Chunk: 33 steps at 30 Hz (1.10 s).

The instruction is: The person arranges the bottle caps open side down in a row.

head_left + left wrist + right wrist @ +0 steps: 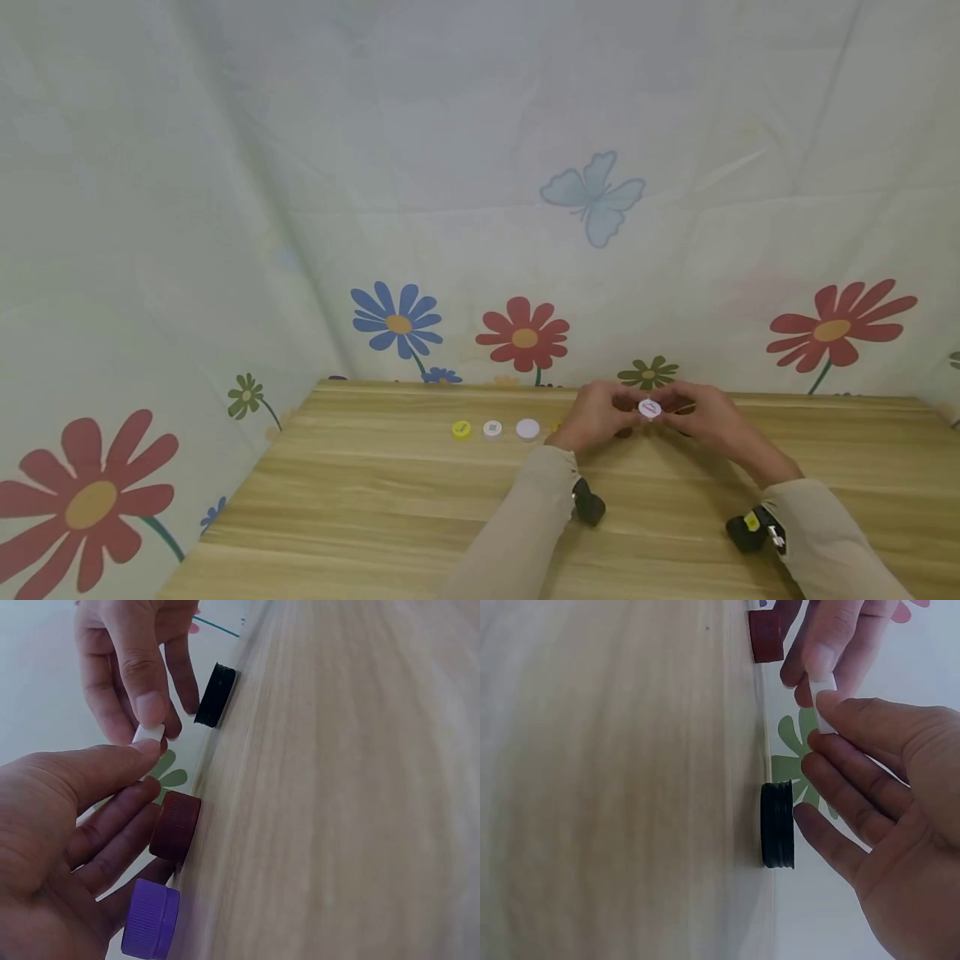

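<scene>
A white bottle cap (649, 408) with pink print on top is held just above the back of the table. My left hand (596, 417) pinches one side of it between thumb and fingers, and my right hand (708, 415) pinches the other. From the left wrist the cap appears edge-on, thin and white. Beneath my left hand stand a dark red bottle cap (176, 826) and a purple bottle cap (151, 919) with ridged sides. Close to my right hand's lower fingers sits a black cap (778, 825) with a grooved side.
Left of my hands a row holds a yellow cap (461, 429), a white cap with a grey mark (492, 429) and a plain pale cap (528, 429). A yellow-orange piece (556, 427) is mostly hidden by my left hand. A flowered cloth (450, 208) hangs behind the wooden table (360, 500).
</scene>
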Each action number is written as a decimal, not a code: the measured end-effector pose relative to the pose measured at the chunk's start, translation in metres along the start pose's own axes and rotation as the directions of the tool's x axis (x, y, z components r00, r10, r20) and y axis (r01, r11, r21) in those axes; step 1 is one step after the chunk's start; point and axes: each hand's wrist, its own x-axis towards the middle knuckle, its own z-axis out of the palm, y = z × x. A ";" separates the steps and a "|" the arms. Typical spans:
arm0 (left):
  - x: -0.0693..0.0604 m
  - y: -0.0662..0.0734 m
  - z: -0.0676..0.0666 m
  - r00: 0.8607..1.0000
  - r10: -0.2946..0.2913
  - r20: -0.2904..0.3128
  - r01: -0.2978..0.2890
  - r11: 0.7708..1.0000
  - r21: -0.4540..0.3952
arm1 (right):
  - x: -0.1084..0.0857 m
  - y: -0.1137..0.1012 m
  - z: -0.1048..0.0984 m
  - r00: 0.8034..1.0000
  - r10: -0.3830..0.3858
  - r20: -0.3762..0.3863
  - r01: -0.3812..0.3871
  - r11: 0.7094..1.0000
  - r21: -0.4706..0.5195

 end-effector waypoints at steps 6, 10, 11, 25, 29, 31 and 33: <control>0.002 -0.002 0.003 1.000 0.004 0.003 -0.004 0.998 0.057 | 0.000 0.003 0.000 1.000 0.003 0.003 -0.003 1.000 -0.002; 0.004 -0.003 0.004 1.000 0.014 0.005 -0.014 0.993 0.118 | -0.001 0.006 0.001 1.000 -0.011 0.005 0.011 1.000 0.007; 0.004 -0.003 0.004 1.000 0.017 0.005 -0.017 0.991 0.131 | -0.001 0.007 0.001 1.000 -0.014 0.008 0.014 1.000 0.011; 0.003 -0.002 0.006 0.999 0.038 0.001 -0.037 0.976 0.215 | 0.000 0.012 0.002 0.999 -0.035 0.014 0.034 0.999 0.024; 0.003 -0.001 0.007 0.999 0.033 0.007 -0.034 0.975 0.218 | 0.000 0.012 0.002 0.999 -0.040 0.009 0.040 0.999 0.007; 0.003 0.000 0.007 0.999 0.034 0.011 -0.036 0.974 0.222 | 0.000 0.012 0.002 0.999 -0.040 0.006 0.040 0.999 -0.012; 0.003 0.000 0.007 0.999 0.038 0.014 -0.040 0.973 0.227 | 0.000 0.012 0.002 0.999 -0.040 0.007 0.040 0.999 -0.028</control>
